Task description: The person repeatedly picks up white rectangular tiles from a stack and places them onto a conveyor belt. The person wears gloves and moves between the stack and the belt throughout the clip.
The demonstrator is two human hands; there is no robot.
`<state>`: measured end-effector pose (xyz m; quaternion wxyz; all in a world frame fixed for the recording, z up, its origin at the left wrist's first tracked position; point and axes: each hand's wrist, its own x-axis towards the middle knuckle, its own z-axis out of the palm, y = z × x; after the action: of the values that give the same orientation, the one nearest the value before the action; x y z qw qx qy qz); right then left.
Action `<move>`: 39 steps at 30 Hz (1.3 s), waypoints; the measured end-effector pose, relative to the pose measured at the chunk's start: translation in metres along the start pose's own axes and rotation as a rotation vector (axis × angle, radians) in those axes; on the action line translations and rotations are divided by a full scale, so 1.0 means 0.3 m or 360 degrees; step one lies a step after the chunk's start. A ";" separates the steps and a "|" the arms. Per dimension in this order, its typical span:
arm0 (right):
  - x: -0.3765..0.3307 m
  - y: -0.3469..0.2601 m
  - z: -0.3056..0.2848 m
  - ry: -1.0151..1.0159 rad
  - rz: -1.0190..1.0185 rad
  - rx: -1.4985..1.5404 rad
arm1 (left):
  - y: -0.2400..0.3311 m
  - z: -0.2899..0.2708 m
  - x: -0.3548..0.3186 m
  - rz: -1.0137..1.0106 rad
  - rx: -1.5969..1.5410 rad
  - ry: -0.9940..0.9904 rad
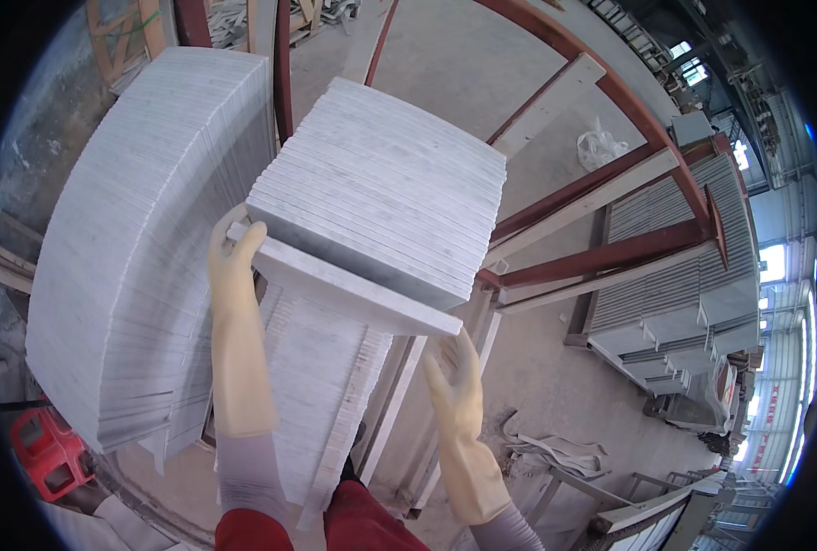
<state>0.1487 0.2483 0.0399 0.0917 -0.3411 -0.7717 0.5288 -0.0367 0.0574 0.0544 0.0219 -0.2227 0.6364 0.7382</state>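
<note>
A pale grey stone slab [349, 286] stands on edge, parted by a dark gap from a stack of like slabs [386, 179] just beyond it. My left hand [234, 246], in a cream rubber glove, is closed around the slab's left end, thumb over the near side. At the opposite end, my gloved right hand [454, 376] has its thumb and fingers apart, fingertips at the slab's lower right corner. Whether they bear any weight cannot be seen. Below the slab lies a lower pile of pale stone pieces [312, 367], close to my legs.
A tall curved row of slabs [142, 211] rises on the left. Red-brown metal frames [610, 253] with pale strips reach across the right side. Further right is another slab stack [675, 248]. A red plastic stool [50, 452] sits at lower left; scraps [560, 452] lie on the floor.
</note>
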 end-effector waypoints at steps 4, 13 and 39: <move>0.016 -0.010 0.027 -0.0116 -0.0054 0.0011 | -0.037 -0.080 -0.018 0.0078 -0.0005 -0.0058; 0.000 0.111 0.047 -0.0565 -0.0441 -0.0018 | -0.061 -0.243 -0.055 0.0215 0.0128 -0.0547; -1.180 0.577 -0.765 0.0490 0.0797 0.0562 | -0.534 -0.196 -1.105 -0.0822 0.0181 -0.1261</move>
<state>0.6040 0.2367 0.0627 0.1320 -0.5748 -0.5377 0.6025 0.3298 0.1151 0.0183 0.4578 -0.0736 0.5423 0.7007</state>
